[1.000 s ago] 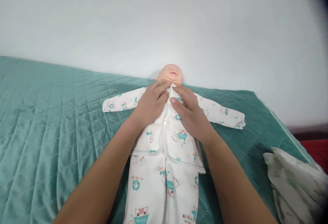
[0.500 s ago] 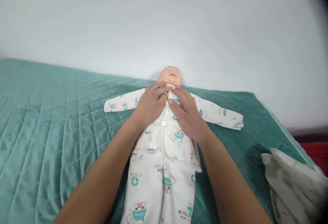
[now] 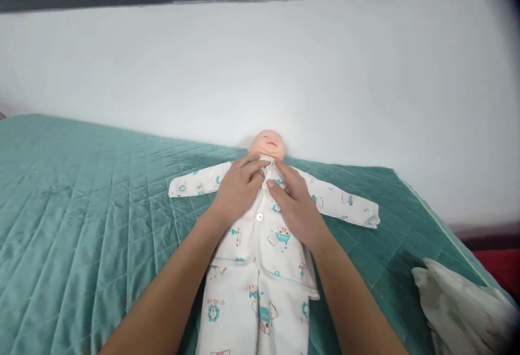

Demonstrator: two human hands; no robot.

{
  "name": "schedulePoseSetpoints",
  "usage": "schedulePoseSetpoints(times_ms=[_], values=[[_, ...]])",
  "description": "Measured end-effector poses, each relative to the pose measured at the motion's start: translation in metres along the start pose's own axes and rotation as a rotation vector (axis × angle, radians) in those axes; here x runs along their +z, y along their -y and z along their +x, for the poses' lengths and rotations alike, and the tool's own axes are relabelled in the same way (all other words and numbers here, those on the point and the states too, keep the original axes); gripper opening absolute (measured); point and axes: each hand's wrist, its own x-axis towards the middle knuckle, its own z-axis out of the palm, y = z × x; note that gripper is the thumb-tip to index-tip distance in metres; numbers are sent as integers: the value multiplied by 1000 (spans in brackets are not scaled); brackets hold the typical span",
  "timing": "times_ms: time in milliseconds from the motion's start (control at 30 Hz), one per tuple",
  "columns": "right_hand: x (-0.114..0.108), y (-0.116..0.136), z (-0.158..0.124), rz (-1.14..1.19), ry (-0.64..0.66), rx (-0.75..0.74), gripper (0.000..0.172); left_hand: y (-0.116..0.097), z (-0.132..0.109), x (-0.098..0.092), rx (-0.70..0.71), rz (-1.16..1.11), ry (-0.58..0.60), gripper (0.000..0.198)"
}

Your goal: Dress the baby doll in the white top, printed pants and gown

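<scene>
A baby doll (image 3: pixel 268 142) lies on its back, dressed in a white baby top (image 3: pixel 280 257) with teal and red prints. Below it are matching baby pants (image 3: pixel 231 317). My left hand (image 3: pixel 239 187) grips the top's front edge just under the collar, its index finger reaching across the neckline. Opposite it, my right hand (image 3: pixel 296 198) holds the other side of the front opening, thumb and fingers on the cloth. A round button (image 3: pixel 260 217) shows below my hands. The cloth right between my fingertips is partly hidden. Both sleeves are spread out sideways.
Green quilted cover (image 3: pixel 101 225) lies under the doll. At the lower right is a crumpled pale cloth (image 3: pixel 463 306) with a faint green pattern. A white wall (image 3: pixel 203 73) rises behind the doll's head, and something red (image 3: pixel 499 271) shows beyond the cover's right edge.
My view has tilted up, so everything sits lower and a dark band shows above the wall. Both hands stay at the top's collar with only slight finger movement.
</scene>
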Motion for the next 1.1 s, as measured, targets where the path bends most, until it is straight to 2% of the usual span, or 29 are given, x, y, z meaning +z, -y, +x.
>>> schedulePoseSetpoints(times_ms=[67, 133, 200, 333, 400, 500, 700, 800, 967, 1100], values=[[-2, -3, -1, 77, -5, 43, 52, -1, -2, -3, -38, -95, -27, 29], [-4, -4, -2, 150, -14, 89, 51, -2, -5, -9, -73, -193, 7, 22], [-5, -3, -4, 211, -32, 98, 42, -4, -7, -17, -95, -267, 78, 19], [-6, 4, -9, 274, -102, 25, 12, -7, -8, -31, -94, -320, 215, 20], [-6, 6, -11, 264, -109, 13, 6, -7, -7, -35, -55, -328, 267, 20], [-6, 5, -12, 271, -95, 32, 7, -4, -7, -37, -9, -351, 304, 15], [-3, 7, -14, 285, -111, 102, 10, 1, -9, -33, -59, -416, 298, 12], [-3, 12, -16, 253, -123, 87, 16, 0, -9, -31, -60, -385, 278, 15], [-3, 12, -16, 228, -106, 57, 19, -6, -10, -23, 2, -270, 179, 15], [-1, 8, -13, 317, -124, 45, 16, -10, -10, -19, 47, -205, 111, 15]])
